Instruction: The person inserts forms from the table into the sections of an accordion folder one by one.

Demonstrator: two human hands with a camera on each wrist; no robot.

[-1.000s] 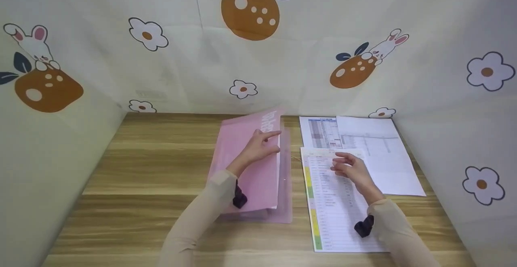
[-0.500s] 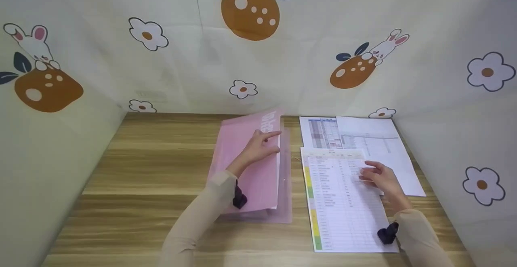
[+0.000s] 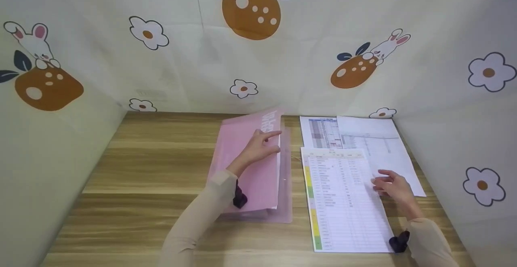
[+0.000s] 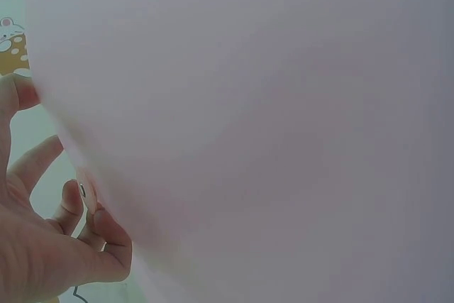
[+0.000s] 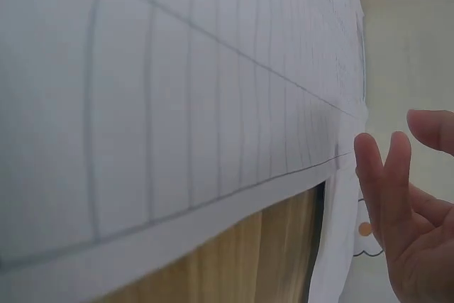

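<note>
A pink folder (image 3: pixel 236 139) with white lettering lies in the middle of the table in the head view, its front cover raised along the right side and white paper showing under it. My left hand (image 3: pixel 258 148) holds the right edge of that cover; the left wrist view shows the thumb and fingers at the edge by a small snap button (image 4: pixel 83 190). To the right lies a printed table sheet (image 3: pixel 335 222) with yellow and green blocks down its left side. My right hand (image 3: pixel 396 187) hovers at its right edge, fingers loosely bent and holding nothing.
Two more printed sheets, one with a dark column (image 3: pixel 321 133) and one mostly white (image 3: pixel 387 162), lie behind the table sheet and partly under it. Cloth walls (image 3: pixel 181 69) with rabbit and flower prints enclose the wooden table (image 3: pixel 149 170) at the back and sides.
My right hand has moved right and toward me, from over the upper part of the table sheet to its right edge. The left hand and folder have stayed in place.
</note>
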